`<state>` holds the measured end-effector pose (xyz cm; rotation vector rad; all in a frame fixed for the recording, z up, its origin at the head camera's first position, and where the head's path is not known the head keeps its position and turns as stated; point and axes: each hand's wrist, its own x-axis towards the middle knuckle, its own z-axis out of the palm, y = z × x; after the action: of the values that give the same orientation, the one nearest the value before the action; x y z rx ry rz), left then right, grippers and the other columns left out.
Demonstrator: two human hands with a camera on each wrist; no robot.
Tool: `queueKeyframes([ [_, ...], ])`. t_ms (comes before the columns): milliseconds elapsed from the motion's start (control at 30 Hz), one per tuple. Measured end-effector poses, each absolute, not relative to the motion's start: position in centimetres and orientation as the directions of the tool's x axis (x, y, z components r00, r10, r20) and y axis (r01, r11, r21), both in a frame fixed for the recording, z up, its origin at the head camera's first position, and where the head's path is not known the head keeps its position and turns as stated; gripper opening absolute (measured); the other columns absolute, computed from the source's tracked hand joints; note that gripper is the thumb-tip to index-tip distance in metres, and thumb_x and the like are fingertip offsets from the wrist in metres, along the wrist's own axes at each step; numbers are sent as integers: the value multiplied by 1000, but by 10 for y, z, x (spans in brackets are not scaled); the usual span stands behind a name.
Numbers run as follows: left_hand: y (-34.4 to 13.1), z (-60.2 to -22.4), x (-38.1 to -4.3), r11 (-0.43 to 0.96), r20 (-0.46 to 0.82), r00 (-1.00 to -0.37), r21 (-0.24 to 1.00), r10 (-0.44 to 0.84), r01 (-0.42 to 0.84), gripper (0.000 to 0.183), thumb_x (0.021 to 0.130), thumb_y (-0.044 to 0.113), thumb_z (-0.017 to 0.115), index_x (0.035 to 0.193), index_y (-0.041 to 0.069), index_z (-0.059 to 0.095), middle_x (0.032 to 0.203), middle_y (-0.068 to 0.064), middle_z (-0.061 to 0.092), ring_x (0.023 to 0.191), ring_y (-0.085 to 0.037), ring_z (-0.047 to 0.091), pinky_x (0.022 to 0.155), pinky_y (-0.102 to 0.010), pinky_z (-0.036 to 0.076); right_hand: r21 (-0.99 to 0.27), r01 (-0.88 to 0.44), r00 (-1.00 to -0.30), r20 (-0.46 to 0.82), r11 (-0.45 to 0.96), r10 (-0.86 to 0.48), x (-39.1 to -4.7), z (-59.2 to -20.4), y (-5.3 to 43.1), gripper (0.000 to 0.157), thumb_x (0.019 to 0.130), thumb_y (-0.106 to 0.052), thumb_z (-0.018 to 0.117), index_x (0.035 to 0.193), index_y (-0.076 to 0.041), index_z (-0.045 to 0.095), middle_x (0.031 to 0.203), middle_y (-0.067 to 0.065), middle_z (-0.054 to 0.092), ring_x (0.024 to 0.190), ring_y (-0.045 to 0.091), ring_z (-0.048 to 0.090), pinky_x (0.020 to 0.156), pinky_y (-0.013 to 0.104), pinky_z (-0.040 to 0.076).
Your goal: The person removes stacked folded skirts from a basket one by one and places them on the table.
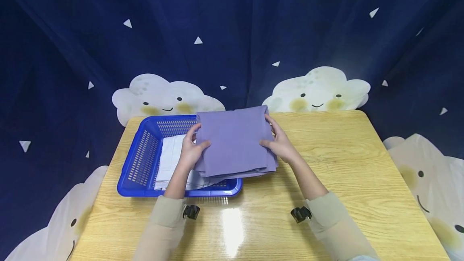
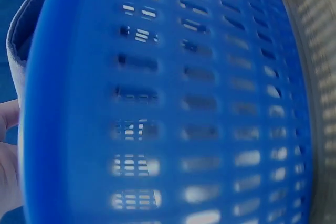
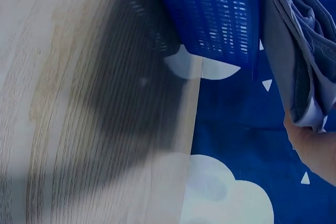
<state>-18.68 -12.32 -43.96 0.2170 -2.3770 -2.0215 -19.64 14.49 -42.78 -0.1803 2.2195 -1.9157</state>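
Both hands hold a folded purple cloth (image 1: 233,142) by its two sides, over the right part of a blue plastic basket (image 1: 139,160). At the cloth's left edge, my left hand (image 1: 191,148) has its thumb on top and fingers behind. Thumb likewise on top, my right hand (image 1: 282,144) grips the right edge. Stacked folds of the cloth (image 3: 291,51) show side-on in the right wrist view. White folded fabric (image 1: 170,156) lies in the basket, partly hidden by the left arm and the purple cloth. The basket wall (image 2: 168,77) fills most of the left wrist view.
The basket stands on the left side of a wooden table (image 1: 337,160). Behind the table hangs a dark blue curtain (image 1: 232,23) printed with clouds and small white triangles. A small black device (image 1: 301,214) sits at the right wrist, another at the left.
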Motion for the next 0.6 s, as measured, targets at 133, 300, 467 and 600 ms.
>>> queueKeyframes([
  [133,-116,-439,-187,129,-82,-989,987,-119,-98,68,75,-9,61,136,11,40,118,-25,51,108,-37,50,86,-50,46,-988,50,-972,-82,145,-220,-198,-427,150,86,76,16,55,147,-16,17,137,26,31,118,41,39,92,51,40],
  [300,-107,-438,-187,95,-87,-987,990,-135,-101,67,75,-11,61,135,11,42,118,-24,51,108,-36,50,87,-49,45,-989,54,-971,-83,134,-223,-200,-426,159,87,76,17,54,147,-16,16,135,26,31,117,40,39,93,50,40],
  [467,-98,-437,-187,48,-93,-986,994,-137,-100,68,74,-12,60,135,12,43,119,-23,52,108,-34,51,87,-47,46,-989,53,-969,-84,136,-230,-202,-426,167,87,77,17,54,147,-16,15,136,27,30,118,40,38,93,50,39],
  [600,-92,-438,-188,26,-92,-987,995,-129,-97,68,74,-13,60,135,11,43,118,-23,54,107,-34,52,87,-45,46,-989,61,-967,-92,133,-237,-203,-426,174,87,78,16,54,148,-17,14,137,26,29,117,40,38,92,47,40],
])
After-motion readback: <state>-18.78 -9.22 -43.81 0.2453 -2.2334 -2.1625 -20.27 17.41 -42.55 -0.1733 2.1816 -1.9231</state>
